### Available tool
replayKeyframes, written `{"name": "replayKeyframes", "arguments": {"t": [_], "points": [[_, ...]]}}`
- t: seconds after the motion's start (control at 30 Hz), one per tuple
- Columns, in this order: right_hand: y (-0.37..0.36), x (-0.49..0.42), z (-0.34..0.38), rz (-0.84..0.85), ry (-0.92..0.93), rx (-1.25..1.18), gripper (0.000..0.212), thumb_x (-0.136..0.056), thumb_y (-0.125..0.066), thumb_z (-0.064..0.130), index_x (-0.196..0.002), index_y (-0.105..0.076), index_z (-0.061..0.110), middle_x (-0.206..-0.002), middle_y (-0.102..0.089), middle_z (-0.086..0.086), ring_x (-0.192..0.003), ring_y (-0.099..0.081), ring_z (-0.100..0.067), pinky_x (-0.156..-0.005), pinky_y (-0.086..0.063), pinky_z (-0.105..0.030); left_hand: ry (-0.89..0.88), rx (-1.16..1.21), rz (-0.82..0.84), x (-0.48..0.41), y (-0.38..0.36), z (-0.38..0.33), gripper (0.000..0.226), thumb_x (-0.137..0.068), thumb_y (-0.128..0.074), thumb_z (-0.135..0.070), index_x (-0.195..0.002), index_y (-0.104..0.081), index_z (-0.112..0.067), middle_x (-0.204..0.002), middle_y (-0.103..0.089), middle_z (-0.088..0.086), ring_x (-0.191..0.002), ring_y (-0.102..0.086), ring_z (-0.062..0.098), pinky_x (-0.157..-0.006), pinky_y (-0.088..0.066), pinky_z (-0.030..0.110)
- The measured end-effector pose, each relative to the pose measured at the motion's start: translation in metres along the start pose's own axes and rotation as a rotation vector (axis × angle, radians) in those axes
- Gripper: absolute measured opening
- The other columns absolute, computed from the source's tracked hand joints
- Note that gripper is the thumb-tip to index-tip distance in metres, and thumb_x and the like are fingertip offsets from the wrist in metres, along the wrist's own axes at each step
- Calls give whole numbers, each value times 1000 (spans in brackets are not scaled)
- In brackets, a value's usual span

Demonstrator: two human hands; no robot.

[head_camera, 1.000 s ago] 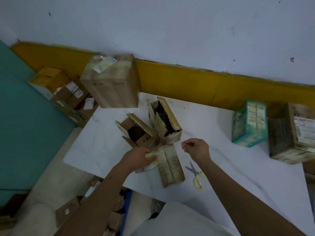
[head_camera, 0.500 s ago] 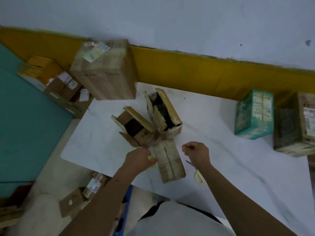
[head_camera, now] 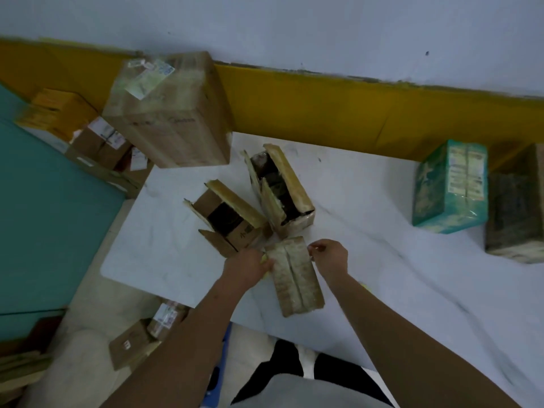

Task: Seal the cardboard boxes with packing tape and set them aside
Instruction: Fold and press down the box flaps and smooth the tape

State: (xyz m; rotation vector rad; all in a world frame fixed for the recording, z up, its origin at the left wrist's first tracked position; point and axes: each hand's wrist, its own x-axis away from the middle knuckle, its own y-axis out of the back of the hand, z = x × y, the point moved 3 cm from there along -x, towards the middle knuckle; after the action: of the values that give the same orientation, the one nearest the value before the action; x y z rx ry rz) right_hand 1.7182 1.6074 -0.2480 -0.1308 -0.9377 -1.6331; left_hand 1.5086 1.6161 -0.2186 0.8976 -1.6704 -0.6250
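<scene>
**Right hand arrives at the box's far corner**

Half a second ago the right hand [head_camera: 329,256] sat apart from the small closed box [head_camera: 295,277]; now its curled thumb and forefinger pinch together at that box's far right corner. I cannot tell what they pinch.

The left hand [head_camera: 246,267] is against the box's left side, clenched around a yellow item [head_camera: 267,262] that is too hidden to name.

The box lies flat on the white table [head_camera: 382,231] between the two hands. Its long axis runs away from the person, the far end leaning slightly left, and a seam runs lengthwise along the top.

Just beyond the left hand is an open cardboard box [head_camera: 232,219], and a second open box [head_camera: 279,189] is beyond both hands.
</scene>
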Motion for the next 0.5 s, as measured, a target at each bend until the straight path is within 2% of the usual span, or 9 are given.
{"name": "replayKeyframes", "arguments": {"t": [0.03, 0.1, 0.13, 0.23, 0.27, 0.3, 0.37, 0.43, 0.5], "points": [[-3, 2, 3, -3, 11, 55, 13, -91, -61, 19, -95, -74, 19, -99, -72, -3, -97, -66, -23, -79, -49, -26, 3, 27, 15, 0, 0, 0, 42, -97, -45, -53, -76, -53, -19, -71, -49, -9, -75, -53, 11, -50, -29, 18], [-4, 4, 6, -6, 28, 240, 47, -92, -61, 30, -137, -51, 17, -132, -55, -6, -120, -54, -29, -93, -48, -37, 28, 95, 73, -2, -2, 3, 41, -97, -47, -51, -69, -50, -21, -71, -52, -6, -77, -58, 15, -53, -37, 22], [0, 7, 11, -33, 43, 335, 64, -92, -62, 34, -147, -35, 16, -142, -44, -8, -125, -47, -31, -96, -46, -41, 43, 136, 100, -3, -3, 5, 41, -96, -48, -52, -71, -54, -20, -75, -57, -3, -80, -62, 17, -59, -43, 25], [8, 27, 33, -172, 254, 459, 71, -94, -56, 42, -151, -24, 15, -143, -42, -9, -121, -46, -30, -98, -41, -41, 60, 210, 135, -4, -2, 8, 45, -95, -49, -54, -96, -68, -14, -92, -70, 4, -84, -67, 18, -70, -51, 29], [2, 35, 37, -127, 307, 492, 76, -93, -51, 53, -152, -21, 16, -143, -43, -9, -121, -46, -29, -99, -40, -42, 59, 222, 139, -5, -2, 8, 44, -94, -50, -53, -99, -69, -14, -93, -71, 4, -82, -67, 16, -67, -51, 27], [-8, 42, 35, -33, 312, 552, 90, -88, -48, 67, -154, -14, 16, -150, -36, -10, -127, -42, -31, -105, -37, -45, 57, 229, 143, -6, -2, 7, 41, -94, -51, -51, -98, -70, -15, -91, -72, 3, -78, -66, 14, -62, -48, 25], [-33, 57, 19, 179, 213, 673, 122, -71, -49, 85, -155, 12, 20, -163, 6, -11, -144, -19, -39, -115, -19, -56, 56, 239, 143, -6, -1, 2, 35, -93, -53, -49, -88, -69, -18, -78, -68, -2, -70, -64, 13, -52, -40, 22], [-46, 61, 6, 218, 183, 696, 135, -66, -61, 79, -149, 29, 23, -158, 28, -9, -145, -10, -44, -114, -17, -59, 42, 277, 157, -6, -1, -1, 38, -92, -55, -50, -85, -70, -16, -70, -65, -4, -66, -64, 13, -50, -41, 21], [-44, 56, 7, 168, 217, 638, 136, -66, -70, 62, -148, 32, 25, -159, 11, -12, -134, -28, -43, -106, -33, -53, 13, 393, 261, -4, 3, -4, 36, -94, -56, -43, -89, -71, -11, -71, -68, 1, -65, -68, 16, -54, -50, 22]]}}
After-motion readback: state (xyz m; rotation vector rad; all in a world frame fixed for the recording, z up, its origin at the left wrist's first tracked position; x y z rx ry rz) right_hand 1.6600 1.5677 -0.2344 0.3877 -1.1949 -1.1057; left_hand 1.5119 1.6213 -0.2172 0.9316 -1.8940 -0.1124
